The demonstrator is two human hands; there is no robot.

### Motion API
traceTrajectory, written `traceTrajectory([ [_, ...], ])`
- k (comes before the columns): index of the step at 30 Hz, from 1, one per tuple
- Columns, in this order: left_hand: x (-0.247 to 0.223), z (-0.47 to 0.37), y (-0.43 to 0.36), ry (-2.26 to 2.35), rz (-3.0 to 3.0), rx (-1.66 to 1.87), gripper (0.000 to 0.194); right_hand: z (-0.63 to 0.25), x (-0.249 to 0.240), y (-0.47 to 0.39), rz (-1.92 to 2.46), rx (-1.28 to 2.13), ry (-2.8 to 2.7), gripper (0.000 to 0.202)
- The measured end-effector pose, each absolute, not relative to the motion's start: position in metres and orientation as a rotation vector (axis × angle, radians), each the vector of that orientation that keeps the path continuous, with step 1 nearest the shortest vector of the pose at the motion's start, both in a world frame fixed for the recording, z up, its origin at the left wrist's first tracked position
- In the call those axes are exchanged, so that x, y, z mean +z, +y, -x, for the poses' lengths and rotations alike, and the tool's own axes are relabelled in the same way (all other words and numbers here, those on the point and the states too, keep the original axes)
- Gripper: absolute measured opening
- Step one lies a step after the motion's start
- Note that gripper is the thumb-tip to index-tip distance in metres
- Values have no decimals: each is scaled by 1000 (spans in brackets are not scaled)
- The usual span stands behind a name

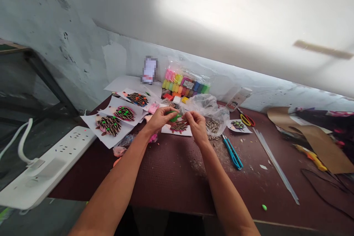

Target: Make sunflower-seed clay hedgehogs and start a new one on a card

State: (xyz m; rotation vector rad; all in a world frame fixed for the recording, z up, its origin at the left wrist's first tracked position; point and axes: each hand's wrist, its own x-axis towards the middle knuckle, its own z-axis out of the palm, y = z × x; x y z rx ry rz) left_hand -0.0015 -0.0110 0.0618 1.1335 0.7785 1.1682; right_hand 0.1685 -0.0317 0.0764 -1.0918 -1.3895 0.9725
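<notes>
My left hand (162, 118) is closed around a bright green lump, perhaps modelling clay (174, 117), which seems to sit in clear plastic. Fingertips of my right hand (197, 122) pinch the clear plastic beside it. Just below both hands lies a paper card with a hedgehog picture (179, 127), its back covered with dark seed-like pieces. To the right of my right hand, a clear plastic bag (213, 118) holds many striped seed husks. Finished-looking hedgehog cards (112, 125) with green dots lie on the left; another card (239, 125) lies on the right.
Coloured clay packs (185, 84) and a phone (149, 70) stand against the wall. On the right are teal snips (232, 153), scissors (247, 120), glue sticks (276, 166), a yellow glue gun (313, 156) and a green bit (264, 207). A power strip (63, 147) is at left.
</notes>
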Motion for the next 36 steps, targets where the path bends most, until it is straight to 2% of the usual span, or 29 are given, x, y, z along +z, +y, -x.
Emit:
traceTrajectory([
  [5,59,5,-8,813,-1192,1097,44,-173,77,-30,1133,1034,-1404,47],
  [12,58,6,-7,829,-1241,1066,27,-174,74,-28,1140,1106,-1417,41],
  [19,59,4,-8,813,-1219,997,14,-177,66,-23,1170,1068,-1450,24],
  [26,54,4,-7,830,-1161,1054,14,-178,64,-26,1157,923,-1537,13],
  [29,54,4,-7,874,-1150,1058,14,-178,66,-26,1174,894,-1593,16],
  [32,55,4,-7,886,-1141,1046,15,-178,66,-25,1210,929,-1576,20],
  [36,53,2,-8,869,-1167,1032,19,-176,64,-24,1214,1039,-1519,16],
])
